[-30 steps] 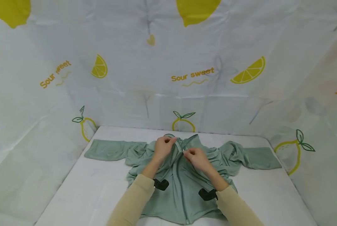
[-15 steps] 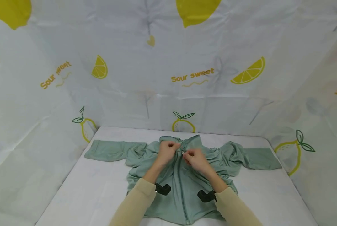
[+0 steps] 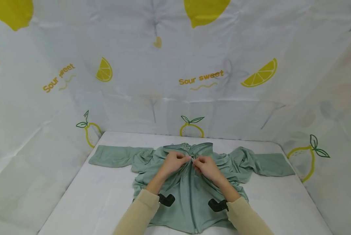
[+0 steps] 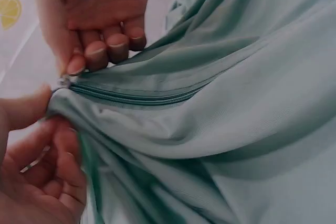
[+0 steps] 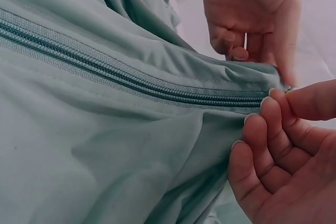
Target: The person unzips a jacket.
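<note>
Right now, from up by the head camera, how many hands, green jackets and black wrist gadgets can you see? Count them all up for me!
Hands: 2 (left hand, right hand)
Green jacket: 1
Black wrist gadgets: 2 (left gadget, right gadget)
Total: 5

Small silver metal zip slider [image 4: 64, 81]: largely covered by the bare left hand [image 3: 173, 162] and bare right hand [image 3: 207, 167], its outline too small to tell. Sage-green fabric jacket [image 3: 201, 203]: hem partly hidden behind the person's beige sleeves [image 3: 140, 210]. Flat white worktop [image 3: 90, 195]: near edge and near corners cut off by the head view's lower border.
</note>
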Tool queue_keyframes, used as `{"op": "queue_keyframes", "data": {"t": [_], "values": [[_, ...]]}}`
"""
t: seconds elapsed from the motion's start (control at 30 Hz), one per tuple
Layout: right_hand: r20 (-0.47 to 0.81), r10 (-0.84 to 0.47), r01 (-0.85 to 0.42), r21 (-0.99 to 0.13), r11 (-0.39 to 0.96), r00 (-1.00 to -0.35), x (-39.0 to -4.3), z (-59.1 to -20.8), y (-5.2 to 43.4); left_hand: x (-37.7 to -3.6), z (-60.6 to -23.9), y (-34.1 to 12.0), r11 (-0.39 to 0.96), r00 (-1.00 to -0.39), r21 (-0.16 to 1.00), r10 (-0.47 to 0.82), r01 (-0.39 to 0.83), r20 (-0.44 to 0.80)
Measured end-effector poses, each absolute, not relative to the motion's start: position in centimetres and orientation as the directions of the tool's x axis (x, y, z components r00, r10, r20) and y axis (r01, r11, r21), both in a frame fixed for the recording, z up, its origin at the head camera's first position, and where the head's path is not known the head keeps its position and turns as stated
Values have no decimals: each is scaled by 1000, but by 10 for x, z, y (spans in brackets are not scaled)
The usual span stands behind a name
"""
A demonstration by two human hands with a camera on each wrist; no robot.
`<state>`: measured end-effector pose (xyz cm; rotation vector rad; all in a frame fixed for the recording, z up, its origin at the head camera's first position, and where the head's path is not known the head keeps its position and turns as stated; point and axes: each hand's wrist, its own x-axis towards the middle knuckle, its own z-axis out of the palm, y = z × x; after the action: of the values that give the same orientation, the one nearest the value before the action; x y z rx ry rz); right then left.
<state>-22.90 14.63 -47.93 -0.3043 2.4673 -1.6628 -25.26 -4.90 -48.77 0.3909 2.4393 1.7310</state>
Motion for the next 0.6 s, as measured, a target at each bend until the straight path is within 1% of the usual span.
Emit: {"op": "queue_keyframes", "data": {"t": [0.07,0.2,0.27,0.37,0.43,0.5,0.6], "values": [[8,-271,-109,-927,358,-963,-226,-480,145,-253,-490,-49,283,-961,947,266,152,75],[12,-295,-129,-917,378,-955,-217,-487,143,-255,-492,-51,268,-986,953,121,142,113],[-1,-300,-118,-917,380,-954,-212,-491,144,-256,-493,-54,267,-991,955,75,129,113],[-3,-306,-120,-917,380,-952,-206,-489,145,-256,-497,-57,270,-993,957,71,107,92],[2,-316,-126,-919,373,-949,-201,-480,145,-254,-499,-59,283,-993,953,76,104,86],[-1,-326,-127,-920,371,-945,-195,-467,145,-251,-500,-60,325,-993,938,57,121,108],[-12,-335,-113,-930,350,-942,-190,-454,146,-244,-498,-61,388,-983,904,29,179,182]]}}
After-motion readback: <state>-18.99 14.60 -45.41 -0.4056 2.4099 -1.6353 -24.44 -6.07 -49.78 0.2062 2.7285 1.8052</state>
